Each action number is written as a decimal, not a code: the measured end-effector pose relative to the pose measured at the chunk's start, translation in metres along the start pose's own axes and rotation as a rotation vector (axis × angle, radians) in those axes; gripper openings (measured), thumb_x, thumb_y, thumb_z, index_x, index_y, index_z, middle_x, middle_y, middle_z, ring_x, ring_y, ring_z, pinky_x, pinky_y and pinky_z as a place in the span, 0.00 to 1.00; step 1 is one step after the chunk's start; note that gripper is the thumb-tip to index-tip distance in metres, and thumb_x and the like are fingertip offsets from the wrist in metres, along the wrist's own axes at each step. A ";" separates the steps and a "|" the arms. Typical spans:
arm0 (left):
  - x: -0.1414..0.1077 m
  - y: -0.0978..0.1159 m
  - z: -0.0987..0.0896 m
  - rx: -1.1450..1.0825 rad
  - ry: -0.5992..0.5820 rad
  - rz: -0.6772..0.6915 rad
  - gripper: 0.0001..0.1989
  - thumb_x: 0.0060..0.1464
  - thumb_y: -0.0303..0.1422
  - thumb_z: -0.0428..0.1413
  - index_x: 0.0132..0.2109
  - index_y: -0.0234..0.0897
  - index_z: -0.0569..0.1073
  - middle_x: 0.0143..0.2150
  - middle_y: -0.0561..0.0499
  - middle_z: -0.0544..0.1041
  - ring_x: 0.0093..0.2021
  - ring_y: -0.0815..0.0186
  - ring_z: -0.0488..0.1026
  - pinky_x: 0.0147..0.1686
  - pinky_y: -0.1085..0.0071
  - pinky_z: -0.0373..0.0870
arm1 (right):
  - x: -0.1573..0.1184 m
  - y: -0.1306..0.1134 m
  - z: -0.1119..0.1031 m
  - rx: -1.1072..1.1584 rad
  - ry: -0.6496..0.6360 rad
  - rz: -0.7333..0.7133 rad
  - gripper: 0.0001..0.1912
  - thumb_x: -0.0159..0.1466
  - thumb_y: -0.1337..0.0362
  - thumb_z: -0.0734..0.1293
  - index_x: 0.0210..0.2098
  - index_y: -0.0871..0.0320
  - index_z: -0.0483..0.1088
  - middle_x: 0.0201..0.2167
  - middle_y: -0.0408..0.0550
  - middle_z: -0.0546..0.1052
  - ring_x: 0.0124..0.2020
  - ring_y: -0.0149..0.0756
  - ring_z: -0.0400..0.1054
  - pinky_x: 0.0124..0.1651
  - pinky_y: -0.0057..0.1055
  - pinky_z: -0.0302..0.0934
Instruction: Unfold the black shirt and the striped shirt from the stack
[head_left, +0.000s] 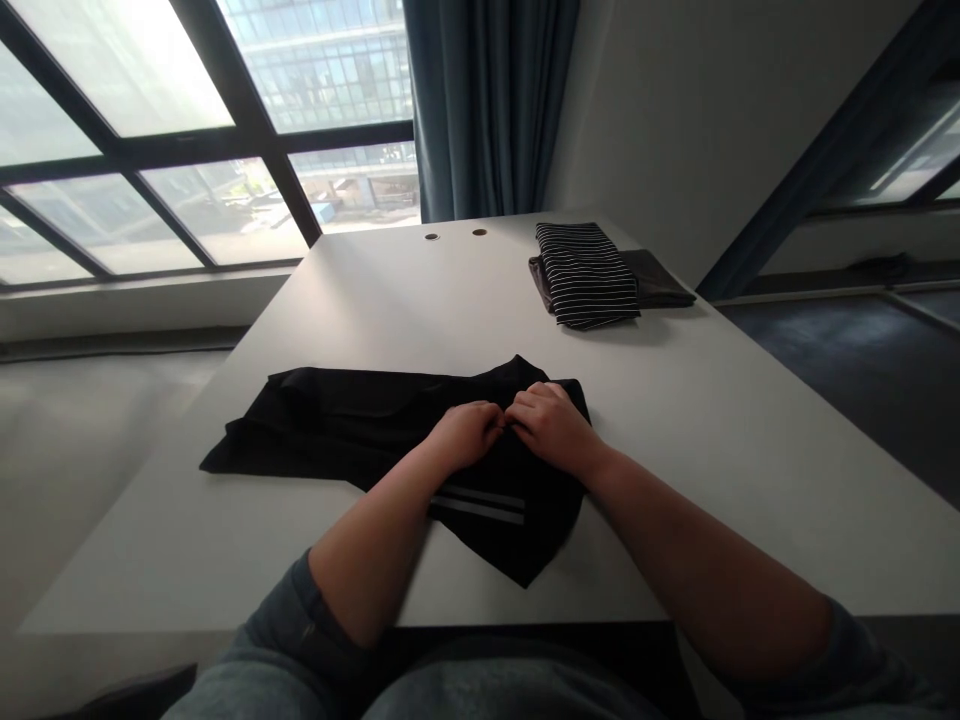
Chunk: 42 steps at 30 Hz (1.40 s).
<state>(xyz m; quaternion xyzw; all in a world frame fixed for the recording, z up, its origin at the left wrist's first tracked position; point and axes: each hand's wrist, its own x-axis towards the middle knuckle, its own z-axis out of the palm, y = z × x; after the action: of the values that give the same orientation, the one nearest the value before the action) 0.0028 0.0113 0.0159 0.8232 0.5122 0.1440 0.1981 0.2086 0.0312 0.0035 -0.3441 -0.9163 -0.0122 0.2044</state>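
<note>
A black garment lies spread sideways across the white table in front of me, its narrower end pointing left. Two grey stripes run across its lower right part, where a corner hangs toward the table's front edge. My left hand and my right hand meet over the right part of the cloth. Both have their fingers closed, pinching the black fabric between them. The exact bit of fabric in the fingertips is mostly hidden by the hands.
On the white table, a folded black-and-white striped cloth rests on a dark folded cloth at the back right. Two round cable holes sit near the far edge. Beyond are a window and a blue curtain.
</note>
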 end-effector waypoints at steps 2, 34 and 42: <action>-0.001 0.001 -0.002 0.029 -0.004 0.005 0.03 0.63 0.30 0.56 0.42 0.40 0.76 0.44 0.48 0.81 0.45 0.58 0.78 0.46 0.65 0.72 | 0.000 0.001 0.000 0.020 0.013 -0.008 0.05 0.69 0.69 0.67 0.36 0.57 0.75 0.35 0.49 0.77 0.42 0.44 0.64 0.52 0.42 0.52; -0.007 -0.006 -0.016 -0.157 -0.037 0.124 0.04 0.61 0.28 0.56 0.42 0.39 0.76 0.44 0.48 0.78 0.43 0.62 0.76 0.46 0.66 0.73 | 0.000 -0.001 -0.019 0.051 0.015 -0.150 0.06 0.72 0.65 0.67 0.38 0.55 0.77 0.37 0.49 0.77 0.47 0.44 0.64 0.61 0.45 0.52; -0.004 0.006 -0.008 -0.051 0.129 -0.013 0.04 0.64 0.28 0.53 0.42 0.39 0.72 0.41 0.46 0.79 0.42 0.59 0.77 0.45 0.63 0.72 | 0.002 0.000 -0.015 0.057 0.026 -0.128 0.06 0.73 0.63 0.67 0.42 0.58 0.76 0.38 0.51 0.78 0.42 0.44 0.66 0.52 0.41 0.58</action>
<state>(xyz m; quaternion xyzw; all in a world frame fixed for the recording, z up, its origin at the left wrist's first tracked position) 0.0025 0.0070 0.0256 0.8036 0.5253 0.2086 0.1863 0.2127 0.0298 0.0183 -0.2786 -0.9337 -0.0036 0.2248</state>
